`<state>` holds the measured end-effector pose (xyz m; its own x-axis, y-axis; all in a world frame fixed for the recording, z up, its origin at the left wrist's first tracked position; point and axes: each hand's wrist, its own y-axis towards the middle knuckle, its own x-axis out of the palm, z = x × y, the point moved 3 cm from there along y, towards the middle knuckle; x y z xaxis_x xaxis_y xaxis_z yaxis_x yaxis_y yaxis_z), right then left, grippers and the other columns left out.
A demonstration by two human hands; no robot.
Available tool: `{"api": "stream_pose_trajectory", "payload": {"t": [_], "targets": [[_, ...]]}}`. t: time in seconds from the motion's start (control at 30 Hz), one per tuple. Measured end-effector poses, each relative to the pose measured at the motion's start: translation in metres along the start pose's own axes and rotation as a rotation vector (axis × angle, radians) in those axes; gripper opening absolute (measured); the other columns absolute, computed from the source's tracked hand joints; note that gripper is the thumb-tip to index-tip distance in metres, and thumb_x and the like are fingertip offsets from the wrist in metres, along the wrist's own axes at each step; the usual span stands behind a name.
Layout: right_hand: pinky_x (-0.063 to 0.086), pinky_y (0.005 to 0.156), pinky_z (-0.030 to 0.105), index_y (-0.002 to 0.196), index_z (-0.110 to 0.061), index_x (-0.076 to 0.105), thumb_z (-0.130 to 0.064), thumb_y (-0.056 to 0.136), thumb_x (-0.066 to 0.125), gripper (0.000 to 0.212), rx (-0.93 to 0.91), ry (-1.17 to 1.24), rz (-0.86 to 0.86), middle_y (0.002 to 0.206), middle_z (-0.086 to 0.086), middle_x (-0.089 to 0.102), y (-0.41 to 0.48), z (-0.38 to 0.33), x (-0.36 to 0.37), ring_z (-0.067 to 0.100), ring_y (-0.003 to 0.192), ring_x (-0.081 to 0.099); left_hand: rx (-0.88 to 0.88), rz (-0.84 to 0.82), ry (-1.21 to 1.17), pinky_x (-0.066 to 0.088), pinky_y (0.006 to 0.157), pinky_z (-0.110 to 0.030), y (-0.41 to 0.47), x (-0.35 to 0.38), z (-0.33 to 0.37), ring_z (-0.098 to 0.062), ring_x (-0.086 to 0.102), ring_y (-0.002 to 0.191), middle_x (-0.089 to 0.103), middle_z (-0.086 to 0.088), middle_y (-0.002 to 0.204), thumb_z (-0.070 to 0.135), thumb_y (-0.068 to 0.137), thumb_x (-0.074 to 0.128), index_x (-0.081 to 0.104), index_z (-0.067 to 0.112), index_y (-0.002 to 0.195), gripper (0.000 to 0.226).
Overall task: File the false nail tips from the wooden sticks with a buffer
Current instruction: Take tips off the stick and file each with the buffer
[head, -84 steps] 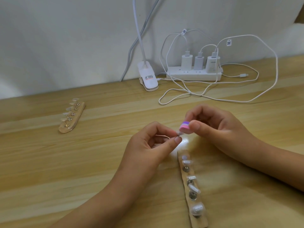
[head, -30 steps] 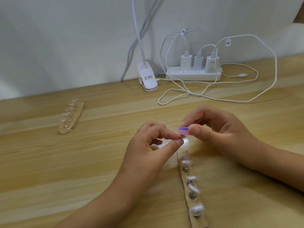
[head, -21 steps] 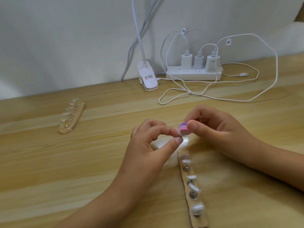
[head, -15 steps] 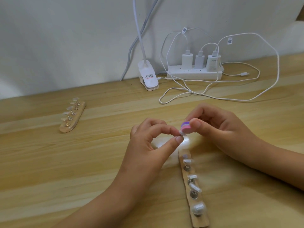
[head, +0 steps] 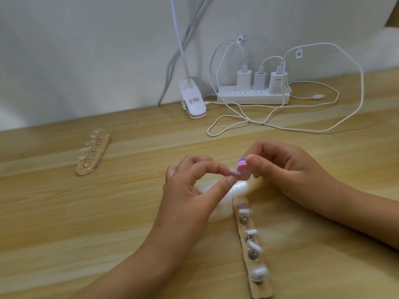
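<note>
A: What sat lowest in the frame?
B: A wooden stick (head: 252,244) at lower right, running up toward centre, with clear nail tips on metal posts along it.

A: And just above it?
B: The left hand (head: 190,186) at centre had its thumb and forefinger closed on one false nail tip (head: 235,172). The right hand (head: 287,167) pinched a small pink and purple buffer (head: 307,168) between thumb and fingers; its pink face touched the tip's edge, right of the left fingertips.

A: Farther back?
B: A second wooden stick (head: 93,155) with tips lay at middle left, well apart from both hands. At the wall, upper centre, were a white clip lamp base (head: 193,100) and a power strip (head: 252,97) with chargers and looping cables.
</note>
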<state>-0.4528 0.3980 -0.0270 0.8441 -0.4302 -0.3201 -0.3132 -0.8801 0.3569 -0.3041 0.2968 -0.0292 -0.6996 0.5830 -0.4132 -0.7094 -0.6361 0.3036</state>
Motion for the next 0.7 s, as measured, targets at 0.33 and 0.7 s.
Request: {"api": "stream_pose_trajectory", "payload": {"t": [0.33, 0.7], "targets": [[0.045, 0.070, 0.021, 0.087, -0.025, 0.065, -0.051, 0.077, 0.063, 0.028, 0.030, -0.032, -0.004, 0.084, 0.001, 0.066, 0.0005, 0.0008, 0.0020, 0.020, 0.073, 0.056, -0.020, -0.003, 0.048, 0.036, 0.102, -0.037, 0.0013, 0.0003, -0.0033, 0.001, 0.043, 0.116, 0.057, 0.030, 0.101, 0.061, 0.072, 0.070, 0.065, 0.051, 0.080, 0.013], [0.047, 0.074, 0.033, 0.084, -0.015, 0.065, -0.044, 0.084, 0.063, 0.029, -0.042, -0.038, 0.047, 0.082, 0.000, 0.070, -0.0014, -0.0033, -0.0024, 0.029, 0.079, 0.060, 0.015, 0.003, 0.078, 0.035, 0.102, -0.038, -0.0003, 0.0013, -0.0011, 0.003, 0.042, 0.116, 0.057, 0.029, 0.103, 0.059, 0.069, 0.063, 0.063, 0.051, 0.085, 0.018]]}}
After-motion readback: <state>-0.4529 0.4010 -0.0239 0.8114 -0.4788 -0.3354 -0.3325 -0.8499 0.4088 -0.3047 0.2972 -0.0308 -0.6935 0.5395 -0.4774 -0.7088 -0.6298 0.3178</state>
